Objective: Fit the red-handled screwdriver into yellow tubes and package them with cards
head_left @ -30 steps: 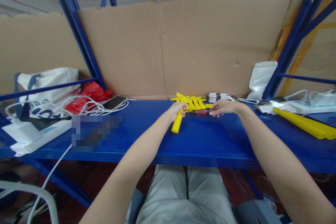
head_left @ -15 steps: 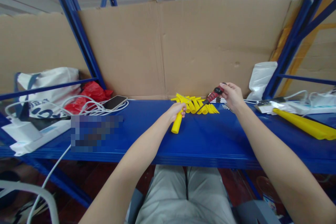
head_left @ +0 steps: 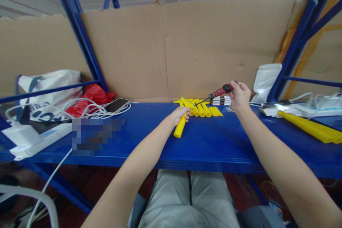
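Observation:
My left hand (head_left: 180, 114) is closed around a yellow tapered tube (head_left: 179, 130), its wide end pointing down towards me. My right hand (head_left: 240, 97) grips the end of a screwdriver (head_left: 219, 92) with a red and black handle. The screwdriver's thin shaft slants down to the left, over several yellow tubes (head_left: 202, 111) laid side by side behind my left hand. A thin line near the top of the held tube is too small to make out. Small pointed yellow pieces (head_left: 216, 111) lie at the right end of that row.
A blue shelf (head_left: 213, 139) bears everything, with a cardboard wall (head_left: 208, 42) behind. Small white and black packs (head_left: 223, 100) lie below my right hand. At left are a phone (head_left: 117, 105), white cables, a red bag (head_left: 93, 97) and a power strip. Long yellow piece (head_left: 307, 124) lies right.
My right hand has moved slightly right and the screwdriver has swung to a flatter slant, its tip now higher. My left hand with the yellow tube has barely moved.

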Motion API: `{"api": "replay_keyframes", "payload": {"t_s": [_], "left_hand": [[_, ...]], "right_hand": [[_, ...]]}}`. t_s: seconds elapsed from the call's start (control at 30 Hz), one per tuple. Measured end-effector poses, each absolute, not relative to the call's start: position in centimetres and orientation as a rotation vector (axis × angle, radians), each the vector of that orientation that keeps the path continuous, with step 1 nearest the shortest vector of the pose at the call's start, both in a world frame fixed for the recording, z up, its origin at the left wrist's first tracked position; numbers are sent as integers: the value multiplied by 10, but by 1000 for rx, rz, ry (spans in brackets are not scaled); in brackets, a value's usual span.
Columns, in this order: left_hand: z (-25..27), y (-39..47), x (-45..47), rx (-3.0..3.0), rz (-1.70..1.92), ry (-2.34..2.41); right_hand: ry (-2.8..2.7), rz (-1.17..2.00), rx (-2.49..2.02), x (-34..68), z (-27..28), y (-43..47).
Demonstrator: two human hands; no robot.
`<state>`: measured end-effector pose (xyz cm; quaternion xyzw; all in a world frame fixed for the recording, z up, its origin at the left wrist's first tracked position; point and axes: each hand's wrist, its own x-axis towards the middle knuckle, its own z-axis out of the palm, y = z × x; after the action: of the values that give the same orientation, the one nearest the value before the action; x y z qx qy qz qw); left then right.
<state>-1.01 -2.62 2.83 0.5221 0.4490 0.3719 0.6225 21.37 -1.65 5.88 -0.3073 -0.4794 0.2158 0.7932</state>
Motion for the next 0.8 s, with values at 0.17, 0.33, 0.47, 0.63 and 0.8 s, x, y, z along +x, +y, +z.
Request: {"api": "replay_keyframes", "payload": {"t_s": [0.17, 0.33, 0.47, 0.63, 0.8], "left_hand": [[28, -26, -10, 1205, 840, 1009], [27, -25, -10, 1202, 844, 1008], [27, -25, -10, 1197, 842, 1002], [30, -28, -10, 1215, 827, 999], [30, -28, -11, 1208, 828, 989]], "right_hand": [[-1034, 452, -673, 216, 57, -14], [-1060, 442, -658, 217, 56, -13], [-1052, 449, -647, 216, 57, -13], [-1036, 463, -646, 215, 57, -14], [-1046, 484, -632, 213, 60, -20]]}}
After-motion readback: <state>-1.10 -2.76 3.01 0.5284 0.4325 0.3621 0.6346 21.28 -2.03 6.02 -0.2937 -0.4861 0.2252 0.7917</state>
